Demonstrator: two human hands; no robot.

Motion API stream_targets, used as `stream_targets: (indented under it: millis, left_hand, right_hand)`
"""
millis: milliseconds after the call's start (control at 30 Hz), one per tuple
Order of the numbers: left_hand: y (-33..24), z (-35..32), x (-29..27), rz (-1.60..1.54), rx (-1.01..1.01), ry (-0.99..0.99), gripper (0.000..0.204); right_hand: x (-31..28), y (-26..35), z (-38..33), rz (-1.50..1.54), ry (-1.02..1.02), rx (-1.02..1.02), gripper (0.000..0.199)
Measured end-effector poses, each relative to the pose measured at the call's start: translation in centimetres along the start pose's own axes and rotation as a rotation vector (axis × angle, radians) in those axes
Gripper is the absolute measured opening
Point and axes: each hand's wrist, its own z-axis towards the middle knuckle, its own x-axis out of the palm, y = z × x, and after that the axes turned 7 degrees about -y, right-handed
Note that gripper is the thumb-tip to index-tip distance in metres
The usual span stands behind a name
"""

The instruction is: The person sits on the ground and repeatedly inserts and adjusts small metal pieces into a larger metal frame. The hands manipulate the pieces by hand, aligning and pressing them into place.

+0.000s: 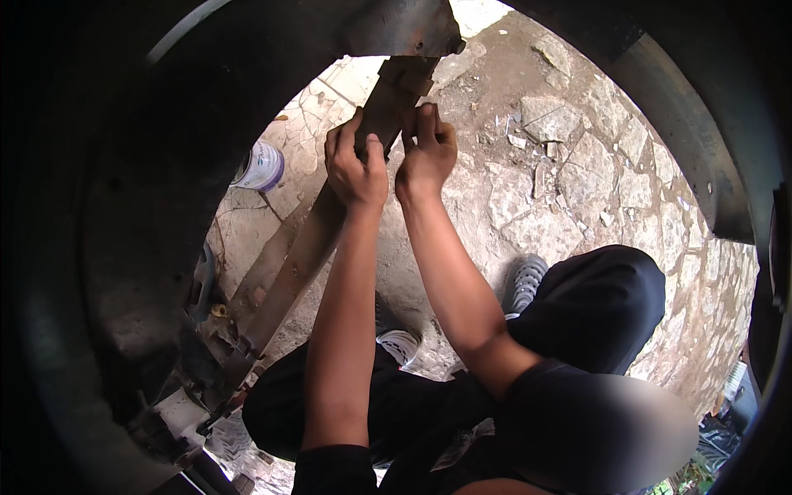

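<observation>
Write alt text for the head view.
A person's bare left hand and bare right hand are close together at a long, dark brown, metal-looking bar. Pale, irregular stone paving lies below, with a round white-and-purple can left of the hands; a dark, curved surface fills the left side.

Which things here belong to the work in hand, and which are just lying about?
Part of the work:
- dark metal beam, with the left hand against it and the right hand at its edge

Apparently just lying about:
- white-and-purple tub, apart from both hands
- loose stone chips on the stone paving
</observation>
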Motion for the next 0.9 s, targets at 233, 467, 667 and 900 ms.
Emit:
stream_targets:
  millis: [233, 467, 667, 900]
  left_hand:
    - [-0.4, 0.0, 0.2, -0.001, -0.037, -0.001, 0.044]
    - [-0.2, 0.1, 0.3, 0.008, -0.038, -0.023, 0.045]
    - [-0.3, 0.0, 0.4, 0.028, -0.043, -0.035, 0.043]
    - [-1.3, 0.1, 0.4, 0.081, -0.054, -0.04, 0.039]
  right_hand:
    - [-2.9, 4.2, 1.4, -0.148, 0.153, -0.035, 0.018]
    - [-1.8, 6.3, 4.1, -0.392, 0.378, 0.0, 0.026]
    - [0.6, 7.8, 5.6, -0.714, 0.514, -0.066, 0.032]
    - [2.9, 7.6, 5.9, -0.781, 0.578, 0.043, 0.048]
